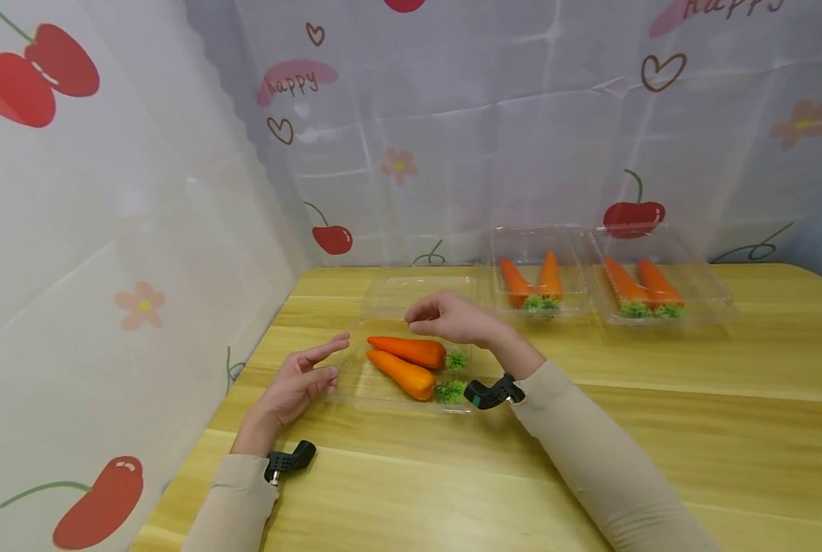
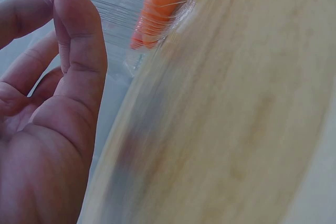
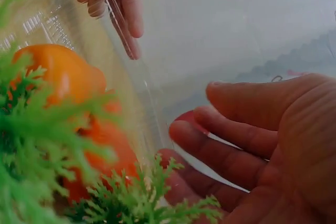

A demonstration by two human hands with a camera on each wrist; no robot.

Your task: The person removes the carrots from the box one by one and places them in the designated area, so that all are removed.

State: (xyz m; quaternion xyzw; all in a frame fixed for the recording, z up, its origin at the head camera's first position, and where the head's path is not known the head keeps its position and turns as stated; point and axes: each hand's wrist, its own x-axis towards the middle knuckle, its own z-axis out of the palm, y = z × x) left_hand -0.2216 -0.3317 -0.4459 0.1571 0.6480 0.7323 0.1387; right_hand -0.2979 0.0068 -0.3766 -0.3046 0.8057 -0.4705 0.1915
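A clear plastic clamshell box (image 1: 356,391) lies unfolded on the table, its lid (image 1: 421,287) laid back towards the curtain. Two toy carrots, an upper one (image 1: 411,351) and a lower one (image 1: 404,376), lie side by side in its base, green tops to the right. At the base's left end is my left hand (image 1: 294,387), fingers extended, thumb close to the wall. My right hand (image 1: 448,318) hovers over the back rim by the hinge, its fingers gently bent. In the right wrist view a gap shows between the right thumb (image 3: 247,100) and fingers, with nothing held there.
Two lidded clear boxes, the nearer (image 1: 573,295) and the right one (image 1: 694,299), stand along the back of the wooden table (image 1: 659,429), each with two carrots inside. A printed curtain (image 1: 452,153) hangs behind and on the left.
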